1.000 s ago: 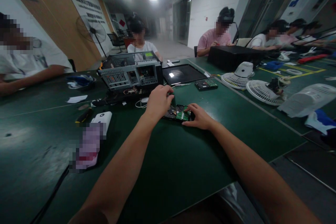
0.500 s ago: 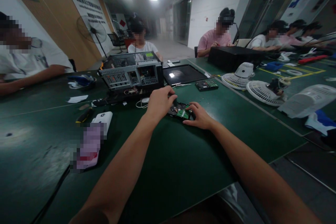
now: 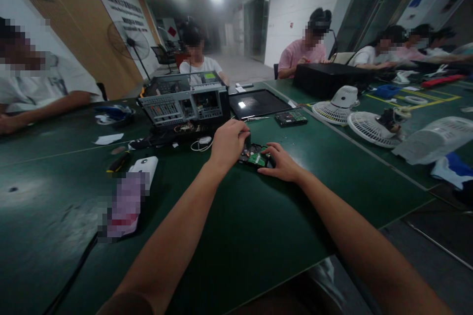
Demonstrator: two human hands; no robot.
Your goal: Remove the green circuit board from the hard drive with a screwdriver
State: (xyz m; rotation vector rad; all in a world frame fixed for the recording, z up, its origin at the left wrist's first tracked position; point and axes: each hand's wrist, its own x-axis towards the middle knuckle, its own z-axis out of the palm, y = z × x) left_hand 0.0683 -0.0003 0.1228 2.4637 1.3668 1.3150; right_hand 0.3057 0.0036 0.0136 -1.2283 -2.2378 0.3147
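Though near computer case (image 3: 185, 106), right fingers (image 3: 274, 146) clasped around hard drive (image 3: 257, 159), left fingers (image 3: 244, 131) curled, hold unclear

Beside my right grip (image 3: 283, 163) I see bright green on the thin circuit board (image 3: 257, 159) of a flat, rectangular, black-and-grey drive (image 3: 244, 157). A second flat, oblong drive (image 3: 290, 118) is black and green too. My smooth, flat-topped desk (image 3: 251, 226) is dark green, with thin yellow lines (image 3: 443, 102) at far right. The boxy metal computer case (image 3: 166, 111) is silver-grey and black with a lime-green label (image 3: 210, 76). I see round plastic fan grilles (image 3: 365, 130) in white, patterned with radiating slots, a rounded tool handle (image 3: 120, 162) in black and yellow, a tan, fine-lined wall panel (image 3: 74, 24), and co-workers' short-sleeved shirts (image 3: 288, 59) in white and pink.
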